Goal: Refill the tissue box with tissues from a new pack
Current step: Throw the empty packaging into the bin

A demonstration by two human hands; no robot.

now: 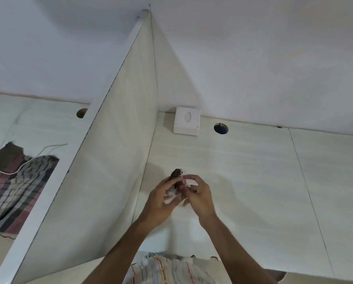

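Observation:
A white square tissue box [186,121] with an oval slot on top sits at the back of the pale desk, against the wall near the partition. Well in front of it, above the desk, both my hands hold a small tissue pack [176,179] in clear wrap with a dark brown end. My left hand [161,199] cups the pack from the left and below. My right hand [198,196] pinches its wrapping from the right. White tissue shows between my fingers; most of the pack is hidden by them.
A tall pale partition panel [114,140] rises along the left of the desk [253,181]. A round cable hole [221,128] lies right of the tissue box. Beyond the partition, a plaid cloth [17,185] and a white cable [28,158] lie on the neighbouring desk.

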